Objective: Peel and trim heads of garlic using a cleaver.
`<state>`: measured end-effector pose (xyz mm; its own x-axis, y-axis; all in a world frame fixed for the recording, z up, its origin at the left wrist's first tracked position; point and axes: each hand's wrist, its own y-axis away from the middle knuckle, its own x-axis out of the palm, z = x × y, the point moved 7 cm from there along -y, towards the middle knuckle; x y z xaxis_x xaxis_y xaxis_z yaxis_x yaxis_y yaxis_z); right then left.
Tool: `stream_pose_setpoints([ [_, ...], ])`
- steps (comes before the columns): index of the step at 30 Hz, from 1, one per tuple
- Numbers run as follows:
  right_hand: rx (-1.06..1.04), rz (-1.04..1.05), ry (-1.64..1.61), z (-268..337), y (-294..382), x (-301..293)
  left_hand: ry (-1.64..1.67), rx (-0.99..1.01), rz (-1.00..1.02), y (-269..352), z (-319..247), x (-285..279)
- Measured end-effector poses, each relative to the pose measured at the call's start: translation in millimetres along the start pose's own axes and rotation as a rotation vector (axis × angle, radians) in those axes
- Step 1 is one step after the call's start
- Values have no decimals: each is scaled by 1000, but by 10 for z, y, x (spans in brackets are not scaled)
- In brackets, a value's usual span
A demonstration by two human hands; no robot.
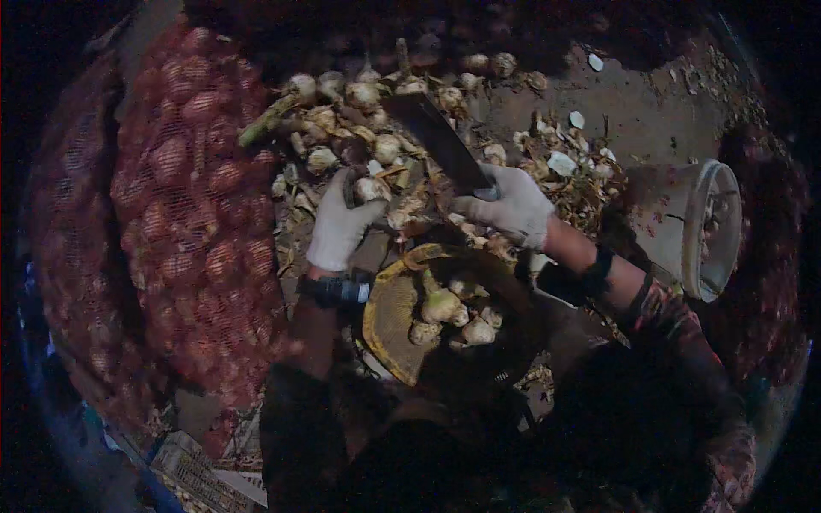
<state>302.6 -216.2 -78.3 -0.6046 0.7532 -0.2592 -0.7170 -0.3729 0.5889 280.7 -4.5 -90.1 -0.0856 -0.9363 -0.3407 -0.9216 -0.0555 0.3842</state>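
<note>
My left hand point(341, 224), in a white glove, grips a garlic bulb point(372, 189) between thumb and fingers. In my right hand point(510, 204), also gloved, is a wide dark-bladed knife point(442, 138), its blade slanting up and to the left over the heap. Loose garlic bulbs point(364, 95) with dry stems and skins lie beyond both hands. Nearer my body sits a yellow-rimmed basket point(390, 320) with several garlic bulbs point(442, 305) inside. Deep shadow hides the basket's right part.
Red mesh sacks point(192, 192) full of bulbs stand along the left. At right a whitish plastic bucket point(667, 218) lies tipped on its side, with bulbs inside. Trimmings point(580, 170) are piled before it. A plastic crate point(186, 465) is at lower left.
</note>
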Motion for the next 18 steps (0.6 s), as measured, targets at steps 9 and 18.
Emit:
stream_pose_setpoints([
  [9,-102,-33,-474,283,43,35,391,115,109,347,-634,401],
  [18,-632,-247,54,631,226,26,844,-241,376,264,-482,566],
])
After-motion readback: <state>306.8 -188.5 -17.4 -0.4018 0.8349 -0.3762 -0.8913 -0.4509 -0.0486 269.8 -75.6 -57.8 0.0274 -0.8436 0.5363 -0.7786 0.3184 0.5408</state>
